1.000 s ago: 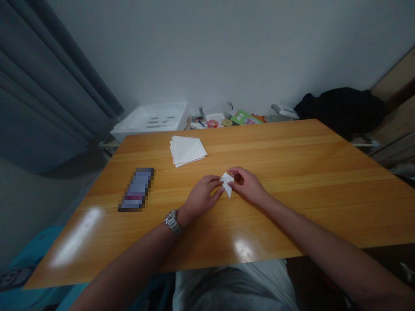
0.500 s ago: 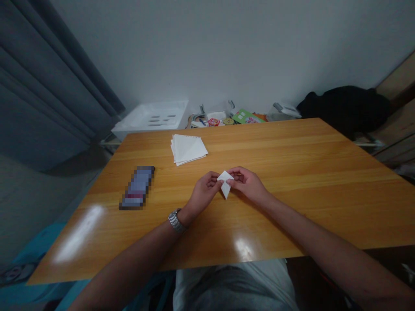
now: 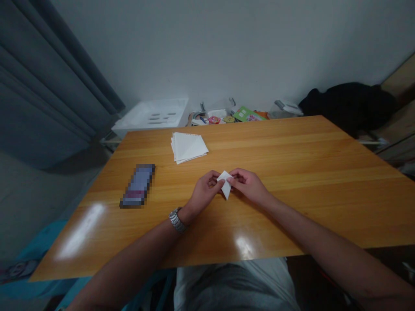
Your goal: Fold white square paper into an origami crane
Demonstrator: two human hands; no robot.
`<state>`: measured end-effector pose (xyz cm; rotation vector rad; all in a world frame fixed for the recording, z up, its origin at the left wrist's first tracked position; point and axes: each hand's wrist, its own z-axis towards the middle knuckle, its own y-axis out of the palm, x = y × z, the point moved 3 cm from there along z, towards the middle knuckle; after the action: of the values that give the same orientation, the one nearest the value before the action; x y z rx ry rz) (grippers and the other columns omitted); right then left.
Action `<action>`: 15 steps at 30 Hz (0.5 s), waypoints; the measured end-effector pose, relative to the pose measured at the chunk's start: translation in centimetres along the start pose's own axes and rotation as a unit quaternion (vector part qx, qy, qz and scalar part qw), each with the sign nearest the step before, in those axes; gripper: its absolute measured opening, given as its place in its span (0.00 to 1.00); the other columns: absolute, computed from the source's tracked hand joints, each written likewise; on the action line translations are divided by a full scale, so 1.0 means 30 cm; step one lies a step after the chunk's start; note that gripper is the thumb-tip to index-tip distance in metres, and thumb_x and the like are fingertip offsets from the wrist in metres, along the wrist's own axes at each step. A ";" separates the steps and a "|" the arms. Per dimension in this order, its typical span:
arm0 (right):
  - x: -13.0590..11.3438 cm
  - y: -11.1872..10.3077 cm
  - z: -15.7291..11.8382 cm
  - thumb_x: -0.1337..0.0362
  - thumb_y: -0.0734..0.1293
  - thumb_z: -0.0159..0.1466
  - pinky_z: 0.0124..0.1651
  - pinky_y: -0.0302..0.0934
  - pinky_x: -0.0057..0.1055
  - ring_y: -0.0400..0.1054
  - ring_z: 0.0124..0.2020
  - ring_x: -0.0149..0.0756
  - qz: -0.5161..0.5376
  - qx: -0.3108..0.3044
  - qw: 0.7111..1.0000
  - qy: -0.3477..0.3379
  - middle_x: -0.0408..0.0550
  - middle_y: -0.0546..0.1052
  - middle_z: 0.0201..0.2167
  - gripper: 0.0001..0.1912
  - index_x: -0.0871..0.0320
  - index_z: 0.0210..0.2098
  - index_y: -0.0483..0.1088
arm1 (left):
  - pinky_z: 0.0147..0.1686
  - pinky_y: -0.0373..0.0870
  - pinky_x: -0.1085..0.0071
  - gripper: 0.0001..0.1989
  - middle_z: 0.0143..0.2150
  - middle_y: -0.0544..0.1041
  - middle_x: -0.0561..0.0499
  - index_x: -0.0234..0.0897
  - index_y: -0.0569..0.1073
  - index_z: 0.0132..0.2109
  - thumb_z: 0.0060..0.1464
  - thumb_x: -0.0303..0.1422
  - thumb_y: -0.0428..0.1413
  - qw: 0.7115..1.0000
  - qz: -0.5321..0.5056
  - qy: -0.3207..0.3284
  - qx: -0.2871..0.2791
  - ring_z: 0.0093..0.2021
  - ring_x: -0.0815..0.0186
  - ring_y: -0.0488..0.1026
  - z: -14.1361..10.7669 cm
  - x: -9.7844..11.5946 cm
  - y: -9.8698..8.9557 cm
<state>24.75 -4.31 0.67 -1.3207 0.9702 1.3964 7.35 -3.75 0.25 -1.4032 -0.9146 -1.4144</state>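
Left hand point(image 3: 204, 191) and right hand point(image 3: 249, 183) both pinched on folded paper point(image 3: 224, 175), opposite edges, probably to keep it steady.

Compared with one second ago, turned the left hand point(image 3: 206, 190) more onto its side, with the thumb point(image 3: 218, 186) now laid on the face of the folded white paper point(image 3: 226, 191) instead of at its lower edge, and with the fingers point(image 3: 210, 175) curled instead of stretched towards it. Brought the paper slightly to the left above the worktop point(image 3: 292, 172). With the right hand point(image 3: 249, 184), set the thumb a little higher on the paper than half a second ago. Also tilted the view slightly downward.
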 end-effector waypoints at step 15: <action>-0.030 0.002 -0.007 0.53 0.71 0.62 0.38 0.71 0.33 0.74 0.32 0.35 0.015 0.004 1.000 -0.005 0.45 0.78 0.33 0.14 0.56 0.41 0.72 | 0.37 0.72 0.72 0.11 0.37 0.76 0.51 0.37 0.69 0.43 0.59 0.39 0.59 0.999 0.010 0.038 0.018 0.36 0.67 0.75 -0.002 0.023 -0.004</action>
<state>24.69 -4.62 1.54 -1.2961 0.9921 1.4200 7.27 -3.86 0.94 -1.3192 -0.8701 -1.4191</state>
